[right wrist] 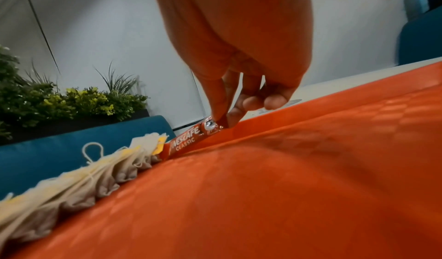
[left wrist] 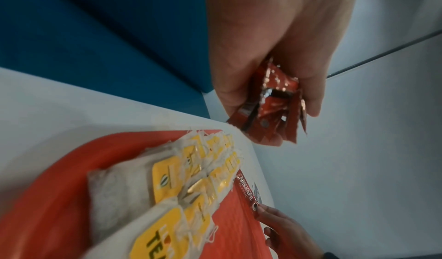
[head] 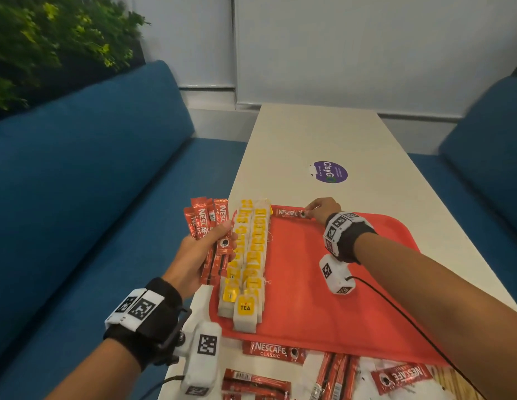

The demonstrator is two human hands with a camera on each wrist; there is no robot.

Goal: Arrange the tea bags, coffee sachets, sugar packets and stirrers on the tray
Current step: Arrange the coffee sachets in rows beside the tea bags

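Left hand (head: 194,256) curled round a sachet bundle (head: 208,223), off the tray's (head: 323,284) left edge. Tea bags (head: 248,255) fill the left strip; middle bare. Right hand (head: 323,209) pinches one sachet (head: 290,212) against the far rim.

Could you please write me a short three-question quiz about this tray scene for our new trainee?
1. True or false: the tea bags lie in rows along the left side of the red tray.
2. What does the left hand hold? A) stirrers B) a bundle of coffee sachets C) nothing
3. Fill in: the right hand pinches a single coffee sachet at the tray's ____ edge.

Key: 1 true; 2 B; 3 far.
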